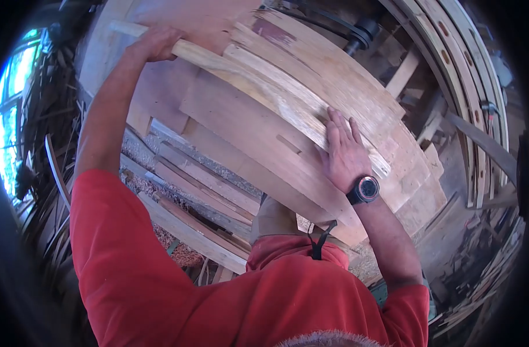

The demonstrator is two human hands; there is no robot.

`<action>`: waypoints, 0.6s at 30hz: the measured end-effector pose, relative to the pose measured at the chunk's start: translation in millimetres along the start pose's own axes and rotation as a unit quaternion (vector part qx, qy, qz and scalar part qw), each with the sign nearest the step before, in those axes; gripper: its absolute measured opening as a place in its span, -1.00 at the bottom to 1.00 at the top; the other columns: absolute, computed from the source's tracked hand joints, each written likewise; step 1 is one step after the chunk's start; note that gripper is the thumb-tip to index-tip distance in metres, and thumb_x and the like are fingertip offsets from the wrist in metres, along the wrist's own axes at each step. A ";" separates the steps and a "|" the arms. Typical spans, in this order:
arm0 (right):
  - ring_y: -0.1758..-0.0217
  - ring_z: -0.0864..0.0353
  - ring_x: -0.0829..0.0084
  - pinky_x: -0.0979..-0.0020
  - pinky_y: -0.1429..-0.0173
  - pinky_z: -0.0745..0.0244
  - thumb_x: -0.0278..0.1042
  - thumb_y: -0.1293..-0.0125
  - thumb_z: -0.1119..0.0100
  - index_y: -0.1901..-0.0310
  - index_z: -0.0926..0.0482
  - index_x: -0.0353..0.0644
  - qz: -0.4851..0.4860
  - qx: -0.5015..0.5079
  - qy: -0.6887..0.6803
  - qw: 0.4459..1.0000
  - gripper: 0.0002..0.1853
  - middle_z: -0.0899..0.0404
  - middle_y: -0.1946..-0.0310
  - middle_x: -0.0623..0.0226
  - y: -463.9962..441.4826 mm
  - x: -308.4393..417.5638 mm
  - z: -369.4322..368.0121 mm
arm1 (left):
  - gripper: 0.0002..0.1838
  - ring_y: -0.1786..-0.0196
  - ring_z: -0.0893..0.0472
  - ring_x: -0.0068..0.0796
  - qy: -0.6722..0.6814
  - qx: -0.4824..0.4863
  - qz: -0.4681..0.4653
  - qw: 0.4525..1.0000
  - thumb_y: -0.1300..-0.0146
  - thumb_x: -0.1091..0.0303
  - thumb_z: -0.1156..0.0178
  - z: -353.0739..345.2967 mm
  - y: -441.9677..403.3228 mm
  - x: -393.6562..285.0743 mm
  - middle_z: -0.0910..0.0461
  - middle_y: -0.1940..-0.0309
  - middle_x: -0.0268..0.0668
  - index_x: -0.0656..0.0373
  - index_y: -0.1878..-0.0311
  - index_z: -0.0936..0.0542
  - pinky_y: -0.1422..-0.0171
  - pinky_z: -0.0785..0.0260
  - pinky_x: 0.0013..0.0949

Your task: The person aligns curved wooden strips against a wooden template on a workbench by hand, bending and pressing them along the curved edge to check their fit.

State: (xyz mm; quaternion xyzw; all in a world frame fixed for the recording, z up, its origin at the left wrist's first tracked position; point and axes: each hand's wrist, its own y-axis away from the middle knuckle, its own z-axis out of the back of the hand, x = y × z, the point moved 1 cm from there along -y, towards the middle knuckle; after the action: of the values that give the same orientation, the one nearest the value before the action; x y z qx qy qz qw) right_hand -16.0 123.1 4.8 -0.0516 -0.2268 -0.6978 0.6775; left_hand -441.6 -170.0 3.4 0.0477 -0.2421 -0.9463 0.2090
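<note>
A long pale wooden strip (241, 75) runs slantwise across the plywood worktop (230, 113). Near its upper left end, my left hand (159, 44) is closed round it, the fingers wrapped over the edge. My right hand (345, 155) lies flat towards the other end, fingers stretched out, pressing on the wood from above. A wristwatch (365, 189) is on my right wrist. Alongside the strip, on its far side, is a lighter wooden fence (287, 84). The strip's lower right end is partly covered by my right hand.
Several wooden slats (201, 185) lie below the worktop at left, above a heap of shavings (180, 251). A dark pulley (364, 32) sits beyond the far edge. Curved boards with slots (458, 63) stand at right. Scrap strips (484, 283) are piled lower right.
</note>
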 end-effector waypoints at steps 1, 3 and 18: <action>-0.64 -0.15 0.11 -0.01 -0.70 0.02 -0.29 -0.32 -0.23 -0.29 -0.28 -0.38 -0.002 0.001 -0.002 1.000 -0.41 -0.19 -0.55 -0.04 -2.1 1.0 -0.8 | -0.64 0.00 -0.67 0.05 -0.003 -0.002 -0.003 1.000 0.05 0.37 -0.36 -0.2 0.4 3.3 -0.72 0.15 -0.08 0.13 0.09 -0.68 -0.12 -0.51 0.02; -0.64 -0.14 0.11 -0.01 -0.70 0.03 -0.28 -0.34 -0.23 -0.30 -0.28 -0.37 -0.001 0.001 -0.002 1.000 -0.41 -0.19 -0.55 -0.03 -6.2 4.6 -1.4 | -0.65 0.01 -0.67 0.04 -0.003 -0.008 0.003 1.000 0.05 0.37 -0.36 -4.3 0.6 8.4 -0.72 0.16 -0.09 0.12 0.10 -0.68 -0.11 -0.51 0.02; -0.66 -0.09 0.08 -0.02 -0.71 0.08 -0.19 -0.43 -0.17 -0.29 -0.27 -0.35 -0.006 0.018 0.011 1.000 -0.45 -0.11 -0.57 -0.08 -40.1 27.6 -6.4 | -0.67 0.02 -0.67 0.00 0.011 0.021 0.026 0.999 0.07 0.38 -0.38 -11.1 2.6 48.0 -0.72 0.18 -0.15 0.10 0.15 -0.65 -0.07 -0.51 -0.01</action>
State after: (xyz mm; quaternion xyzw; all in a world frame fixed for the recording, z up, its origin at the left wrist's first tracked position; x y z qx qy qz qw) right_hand -55.5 94.3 -0.3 -0.0299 -0.2322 -0.6984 0.6764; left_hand -482.1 -197.1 -4.5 0.0565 -0.2605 -0.9347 0.2353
